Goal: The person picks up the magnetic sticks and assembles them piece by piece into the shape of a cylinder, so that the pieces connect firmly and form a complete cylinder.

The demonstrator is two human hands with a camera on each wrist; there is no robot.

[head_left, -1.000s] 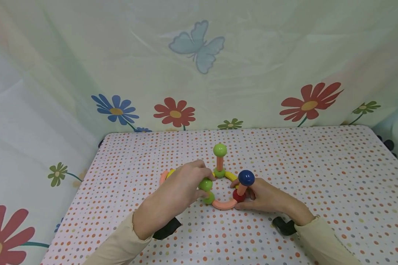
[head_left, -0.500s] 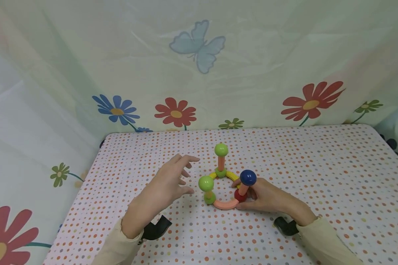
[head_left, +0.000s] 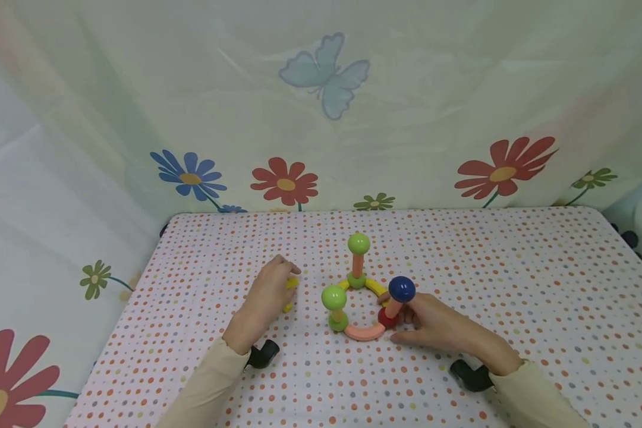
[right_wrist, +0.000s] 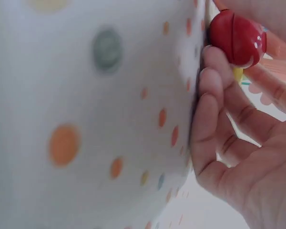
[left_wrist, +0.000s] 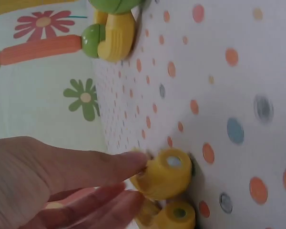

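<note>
My left hand (head_left: pixel 264 303) pinches a yellow curved stick (left_wrist: pixel 169 172) between thumb and fingers, left of a ring of toy sticks and balls. A second yellow curved stick (left_wrist: pixel 176 214) lies right beside it. My right hand (head_left: pixel 433 324) rests on the table with its fingers curled round the red ball (right_wrist: pixel 236 38) at the ring's right. Joined to that ball are a pink curved stick (head_left: pixel 364 333) and an upright stick topped by a blue ball (head_left: pixel 402 289). Green balls (head_left: pixel 334 297) cap the other uprights. My palm partly hides the left sticks in the head view.
The table (head_left: pixel 513 267) has a dotted cloth. A flowered curtain (head_left: pixel 417 119) hangs behind it and at the left. Black wrist straps (head_left: pixel 262 355) show under both wrists.
My left hand has let go of the ring's left green ball, drawn back to the left and closed on a yellow curved stick. My right thumb has loosened slightly; the ring stays in place.
</note>
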